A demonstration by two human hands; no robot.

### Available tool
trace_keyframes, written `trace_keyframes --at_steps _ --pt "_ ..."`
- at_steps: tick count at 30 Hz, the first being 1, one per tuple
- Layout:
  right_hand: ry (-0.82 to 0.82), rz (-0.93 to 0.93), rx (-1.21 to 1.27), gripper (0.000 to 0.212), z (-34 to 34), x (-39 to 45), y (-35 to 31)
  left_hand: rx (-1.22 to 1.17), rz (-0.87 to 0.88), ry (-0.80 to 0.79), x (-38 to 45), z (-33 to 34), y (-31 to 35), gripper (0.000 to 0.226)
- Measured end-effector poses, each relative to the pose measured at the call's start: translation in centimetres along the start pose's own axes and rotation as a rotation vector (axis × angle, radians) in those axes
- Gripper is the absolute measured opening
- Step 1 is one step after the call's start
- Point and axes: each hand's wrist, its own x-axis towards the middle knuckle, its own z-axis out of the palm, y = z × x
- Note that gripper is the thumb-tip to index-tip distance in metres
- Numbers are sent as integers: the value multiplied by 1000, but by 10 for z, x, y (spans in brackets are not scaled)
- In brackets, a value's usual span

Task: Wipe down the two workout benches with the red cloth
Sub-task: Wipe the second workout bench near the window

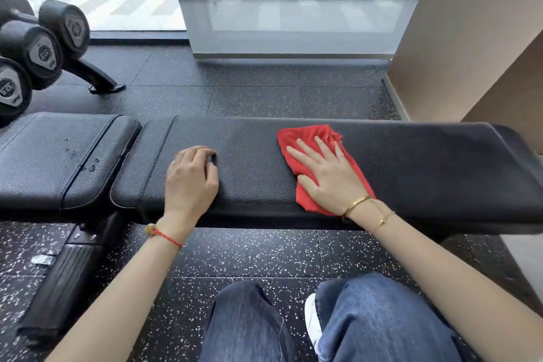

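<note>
A black padded workout bench (426,161) runs across the view, with a long back pad and a shorter seat pad (58,156) at the left. The red cloth (305,138) lies flat on the long pad, right of centre. My right hand (329,176) presses down on it with fingers spread, palm flat. My left hand (192,176) rests on the long pad near its left end, fingers curled under, holding nothing. A few small wet spots show on the seat pad. Only one bench is in view.
A dumbbell rack (44,47) with black dumbbells stands at the far left behind the bench. A glass panel (293,9) and a tan wall (470,38) lie beyond. The bench foot (64,279) sits on speckled rubber flooring at lower left. My knees are at the bottom.
</note>
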Motion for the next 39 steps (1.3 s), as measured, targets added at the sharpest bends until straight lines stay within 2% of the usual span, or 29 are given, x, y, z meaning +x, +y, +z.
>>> trace_keyframes --at_steps 2,4,10,13,16,19,25,30,39 --pt "15 -5 21 59 -1 -21 14 -6 28 5 0 -1 12 27" --pt "46 69 58 59 -3 -40 34 5 87 0 1 2 30 29" --pt "81 550 20 56 -12 -40 139 -88 210 -84 7 25 100 32" --pt "57 713 55 56 -19 -15 158 -112 257 -117 3 40 132 32" --pt "41 658 49 57 -17 -19 145 -138 304 -147 -3 56 164 33" --pt "74 541 32 58 -12 -60 130 -166 346 -179 -9 72 192 33" --pt "128 571 14 56 -6 -112 127 -108 381 -246 -27 96 236 36" --pt "59 564 12 58 -8 -105 128 -52 406 -168 -35 106 232 38" --pt "147 596 40 55 -8 -110 137 -74 401 -135 -34 108 232 35"
